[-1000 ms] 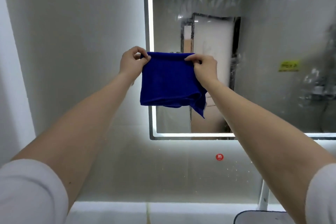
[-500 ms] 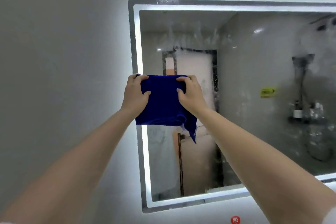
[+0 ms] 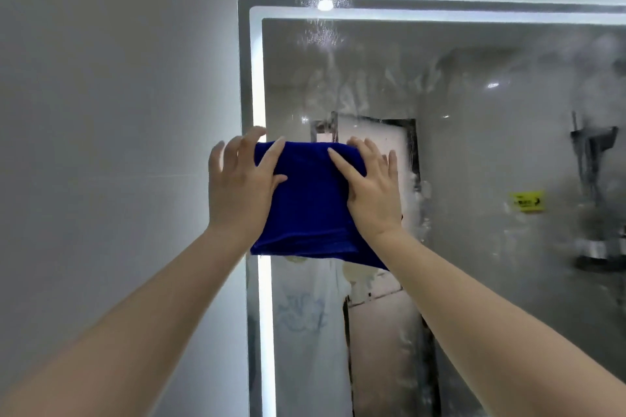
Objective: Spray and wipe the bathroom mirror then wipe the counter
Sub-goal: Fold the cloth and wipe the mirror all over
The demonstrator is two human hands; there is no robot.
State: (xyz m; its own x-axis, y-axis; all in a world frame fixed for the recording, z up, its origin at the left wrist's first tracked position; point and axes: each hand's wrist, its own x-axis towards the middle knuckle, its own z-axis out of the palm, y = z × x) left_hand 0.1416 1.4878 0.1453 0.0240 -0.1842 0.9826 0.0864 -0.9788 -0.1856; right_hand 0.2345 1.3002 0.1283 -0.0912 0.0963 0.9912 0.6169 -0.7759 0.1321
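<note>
Now left hand (image 3: 240, 186) and right hand (image 3: 371, 189), fingers spread, flatten the cloth (image 3: 308, 200) by the mirror's (image 3: 474, 145) left edge, streaks lying rightward.

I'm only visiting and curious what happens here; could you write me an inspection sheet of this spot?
Surface: mirror, lit border, glass streaked with spray droplets.
Job's things: blue cloth, folded, flat against the mirror near its left edge.
Clutter: nothing seen.
Hands: left hand and right hand both open, pressing the cloth.
Cables: nothing seen.
Surroundings: pale wall; yellow sticker and shower fitting reflected in the mirror.
</note>
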